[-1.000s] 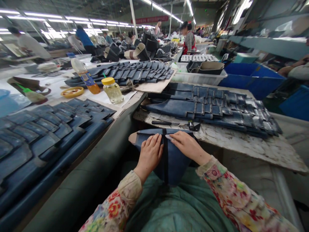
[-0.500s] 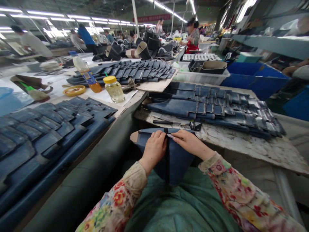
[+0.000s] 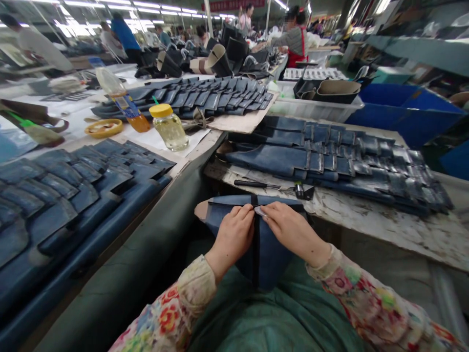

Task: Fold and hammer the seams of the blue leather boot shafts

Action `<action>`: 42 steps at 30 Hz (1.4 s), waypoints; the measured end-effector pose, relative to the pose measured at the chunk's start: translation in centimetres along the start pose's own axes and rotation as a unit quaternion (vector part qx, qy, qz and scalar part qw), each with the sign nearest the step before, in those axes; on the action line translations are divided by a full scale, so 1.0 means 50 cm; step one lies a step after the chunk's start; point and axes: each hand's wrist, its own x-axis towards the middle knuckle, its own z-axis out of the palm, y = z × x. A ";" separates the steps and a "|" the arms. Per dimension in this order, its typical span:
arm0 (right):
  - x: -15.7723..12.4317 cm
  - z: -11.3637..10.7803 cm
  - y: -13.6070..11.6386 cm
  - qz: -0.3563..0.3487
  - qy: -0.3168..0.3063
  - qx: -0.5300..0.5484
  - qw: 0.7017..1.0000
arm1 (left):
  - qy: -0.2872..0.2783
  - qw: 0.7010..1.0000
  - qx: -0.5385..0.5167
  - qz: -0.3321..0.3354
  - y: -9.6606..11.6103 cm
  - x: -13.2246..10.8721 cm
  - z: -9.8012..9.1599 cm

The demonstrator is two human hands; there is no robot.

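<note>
A dark blue leather piece (image 3: 273, 256) with a black strip (image 3: 256, 254) down its middle rests over my lap, in front of the bench. On the left of the strip, my left hand (image 3: 236, 232) is closed on the piece near its upper edge, fingers bent and pressed together. My right hand (image 3: 295, 227) pinches a small pale flat tool (image 3: 261, 211), whose tip lies by the strip, close to my left fingertips. The tool's exact kind is hard to make out. Both thumbs are mostly hidden.
Layered blue leather pieces (image 3: 278, 159) lie on the right bench, behind a black-handled hammer (image 3: 256, 184). More stacked pieces (image 3: 54, 195) cover the left table. A yellow-lidded jar (image 3: 170, 129), a bottle (image 3: 122, 100) and a brush (image 3: 36, 132) stand or lie beyond. Co-workers are further back.
The view has shifted slightly. My right hand has moved a little down the piece, its fingers more bent around the pale tool. My left hand stays on the leather by the strip.
</note>
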 end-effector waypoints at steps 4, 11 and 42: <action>0.005 0.003 -0.006 0.012 0.001 -0.021 1.000 | -0.005 1.000 -0.003 0.000 -0.001 0.000 -0.001; 0.028 -0.001 -0.027 0.005 -0.018 -0.045 0.999 | -0.006 1.000 0.004 -0.019 -0.011 -0.002 -0.002; 0.048 0.049 -0.033 -0.085 0.063 0.006 0.994 | 0.044 0.991 0.097 -0.079 -0.034 -0.049 -0.022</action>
